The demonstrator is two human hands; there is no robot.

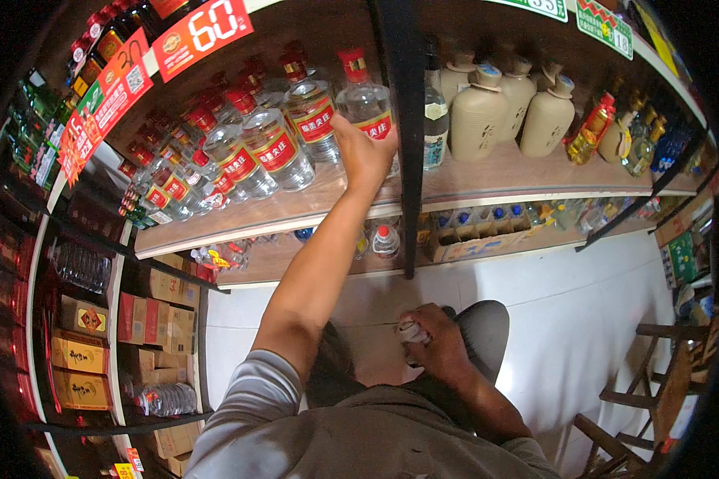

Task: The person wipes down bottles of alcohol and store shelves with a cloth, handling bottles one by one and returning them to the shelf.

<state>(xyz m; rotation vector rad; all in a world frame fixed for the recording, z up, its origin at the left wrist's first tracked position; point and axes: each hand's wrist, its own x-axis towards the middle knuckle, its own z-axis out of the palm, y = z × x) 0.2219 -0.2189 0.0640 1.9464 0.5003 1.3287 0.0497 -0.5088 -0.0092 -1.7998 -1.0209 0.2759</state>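
My left hand reaches up to the wooden shelf and grips a clear glass liquor bottle with a red cap and a red label. The thumb lies across the label's left side; the other fingers are mostly hidden. This bottle stands upright beside the black shelf post. Left of it, similar bottles stand in rows, larger ones nearest my hand. Down in front of my lap, my right hand is closed around a crumpled pale cloth.
Right of the black post stand beige stoneware bottles and a slim clear bottle. A carton of blue-capped bottles sits on the lower shelf. Cardboard boxes fill the left shelves. Wooden stools stand at right.
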